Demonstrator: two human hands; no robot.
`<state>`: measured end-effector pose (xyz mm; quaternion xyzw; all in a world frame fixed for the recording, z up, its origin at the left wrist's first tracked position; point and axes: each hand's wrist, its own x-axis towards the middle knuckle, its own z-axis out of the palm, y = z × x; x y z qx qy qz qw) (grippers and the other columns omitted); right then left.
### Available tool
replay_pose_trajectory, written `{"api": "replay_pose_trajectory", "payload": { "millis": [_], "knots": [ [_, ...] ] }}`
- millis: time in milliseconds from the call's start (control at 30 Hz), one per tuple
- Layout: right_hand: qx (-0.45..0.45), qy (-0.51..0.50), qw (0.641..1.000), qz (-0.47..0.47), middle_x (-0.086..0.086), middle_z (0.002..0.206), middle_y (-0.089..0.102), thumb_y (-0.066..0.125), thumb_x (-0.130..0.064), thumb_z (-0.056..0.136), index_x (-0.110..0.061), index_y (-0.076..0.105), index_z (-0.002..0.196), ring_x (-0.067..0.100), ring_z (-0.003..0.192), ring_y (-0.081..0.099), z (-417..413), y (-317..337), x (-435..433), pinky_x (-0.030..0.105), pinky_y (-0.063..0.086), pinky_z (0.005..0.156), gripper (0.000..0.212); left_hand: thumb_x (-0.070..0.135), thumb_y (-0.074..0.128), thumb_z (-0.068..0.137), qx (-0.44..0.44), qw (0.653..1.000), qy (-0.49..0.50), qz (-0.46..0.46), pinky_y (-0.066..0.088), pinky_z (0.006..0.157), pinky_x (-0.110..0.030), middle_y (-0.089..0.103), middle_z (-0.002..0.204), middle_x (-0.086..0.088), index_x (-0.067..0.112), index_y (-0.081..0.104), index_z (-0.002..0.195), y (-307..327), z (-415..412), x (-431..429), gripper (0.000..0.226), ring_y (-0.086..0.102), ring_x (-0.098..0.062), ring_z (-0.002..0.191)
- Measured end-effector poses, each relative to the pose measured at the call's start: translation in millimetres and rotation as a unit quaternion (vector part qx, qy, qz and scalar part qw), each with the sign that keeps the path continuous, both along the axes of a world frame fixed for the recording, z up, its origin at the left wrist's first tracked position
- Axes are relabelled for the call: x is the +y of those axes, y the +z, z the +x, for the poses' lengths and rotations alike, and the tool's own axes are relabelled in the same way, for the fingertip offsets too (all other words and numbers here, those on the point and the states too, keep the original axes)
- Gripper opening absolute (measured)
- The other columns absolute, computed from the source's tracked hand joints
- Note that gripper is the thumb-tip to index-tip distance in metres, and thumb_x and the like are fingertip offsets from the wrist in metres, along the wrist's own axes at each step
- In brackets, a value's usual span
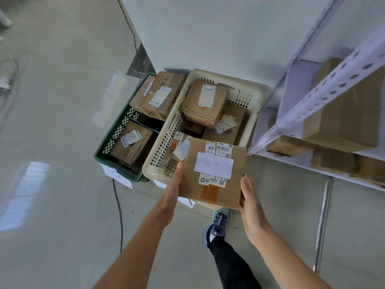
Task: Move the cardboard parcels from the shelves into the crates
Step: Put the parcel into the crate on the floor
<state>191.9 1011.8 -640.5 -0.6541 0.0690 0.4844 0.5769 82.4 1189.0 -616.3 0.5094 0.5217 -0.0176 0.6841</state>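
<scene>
Above cream crate (257,97) — parcel (214,174) between both hands, seemingly level.

Shelf parcels (343,113) cut by right edge — label print (213,165) illegible — fingers hidden under parcel.

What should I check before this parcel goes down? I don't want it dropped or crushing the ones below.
1. Grip on both sides: ok. The left hand and right hand press opposite edges of the parcel.
2. Parcel level: ok, its labelled face is up, only slightly tilted.
3. Parcel over a crate: ok, it hangs over the near end of the white crate.
4. Room in the white crate: not ok for a floor spot; parcels cover most of it, so it would rest on others.
5. Room in the green crate: ok, a dark gap shows between its two parcels.
6. Underside support: cannot tell, fingers beneath are hidden.
</scene>
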Motion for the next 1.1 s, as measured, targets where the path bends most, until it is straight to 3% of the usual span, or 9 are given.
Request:
{"api": "replay_pose_trajectory", "payload": {
  "millis": [100,200,467,567,633,733,900,1000,1100],
  "knots": [
    [0.032,0.0,0.999,-0.029,-0.011,0.169,0.039,0.048,-0.085,0.088,-0.044,0.028,0.165,0.016,0.157,0.034,6,-39,37,0.054,0.024,0.131,0.089,0.064,0.039,0.109,0.028,1.0,0.002,-0.003,0.033,0.128,-0.062,0.066,0.146,-0.001,0.049,0.056,0.138,-40,12,43,0.037,0.057,-0.025,0.14],
    [0.064,0.009,0.996,-0.058,-0.019,0.171,0.032,0.042,-0.083,0.083,-0.049,0.026,0.164,0.011,0.159,0.028,14,-74,74,0.055,0.019,0.132,0.09,0.065,0.037,0.109,0.059,0.998,-0.022,0.001,0.038,0.124,-0.051,0.06,0.149,-0.003,0.036,0.05,0.15,-82,24,84,0.052,0.054,-0.025,0.138],
    [0.129,-0.045,0.988,-0.069,-0.014,0.171,0.034,0.041,-0.07,0.103,-0.05,0.027,0.164,0.016,0.148,0.041,42,-169,164,0.057,0.041,0.119,0.065,0.07,0.038,0.107,0.135,0.989,-0.055,0.019,0.041,0.071,-0.025,0.056,0.113,0.009,0.026,0.052,0.133,-172,66,178,0.053,0.056,-0.006,0.099],
    [0.129,-0.077,0.986,-0.067,-0.015,0.172,0.03,0.042,-0.068,0.104,-0.049,0.026,0.165,0.015,0.147,0.041,57,-207,195,0.059,0.038,0.121,0.065,0.079,0.04,0.1,0.149,0.986,-0.073,0.029,0.044,0.083,-0.031,0.057,0.13,-0.004,0.02,0.046,0.139,-200,87,204,0.071,0.058,-0.021,0.116],
    [0.121,-0.086,0.986,-0.073,-0.018,0.167,0.035,0.041,-0.067,0.106,-0.049,0.027,0.165,0.005,0.125,0.05,67,-228,213,0.059,0.038,0.121,0.063,0.083,0.036,0.087,0.167,0.981,-0.088,0.05,0.046,0.099,-0.041,0.056,0.138,-0.009,0.025,0.047,0.13,-215,102,218,0.074,0.054,-0.03,0.127],
    [0.112,-0.104,0.985,-0.082,-0.025,0.143,0.049,0.04,-0.067,0.106,-0.051,0.029,0.163,0.002,0.111,0.053,78,-255,234,0.055,0.04,0.12,0.061,0.068,0.033,0.089,0.196,0.964,-0.15,0.096,0.037,0.12,-0.061,0.052,0.154,-0.018,0.022,0.057,0.143,-229,118,235,0.076,0.046,-0.044,0.143],
    [0.113,-0.134,0.979,-0.103,-0.025,0.127,0.063,0.04,-0.068,0.106,-0.047,0.041,0.159,0.007,0.121,0.06,85,-276,255,0.049,0.041,0.117,0.058,0.03,0.038,0.116,0.169,0.837,-0.44,0.278,0.038,0.113,-0.061,0.046,0.152,-0.021,0.007,0.041,0.153,-260,113,243,0.043,0.043,-0.044,0.139],
    [0.127,-0.132,0.978,-0.097,-0.013,0.151,0.06,0.039,-0.07,0.105,-0.045,0.044,0.158,0.015,0.138,0.056,80,-277,265,0.052,0.036,0.122,0.058,0.04,0.022,0.114,0.154,0.838,-0.469,0.232,0.039,0.116,-0.06,0.046,0.156,-0.027,0.007,0.041,0.153,-274,111,242,0.055,0.045,-0.047,0.143],
    [0.141,-0.141,0.976,-0.091,-0.008,0.155,0.058,0.039,-0.072,0.104,-0.042,0.045,0.158,0.017,0.144,0.051,79,-283,272,0.052,0.029,0.127,0.062,0.055,0.012,0.109,0.146,0.888,-0.396,0.183,0.033,0.124,-0.058,0.046,0.164,-0.022,0.006,0.044,0.16,-272,114,239,0.077,0.041,-0.042,0.152]
  ]
}}
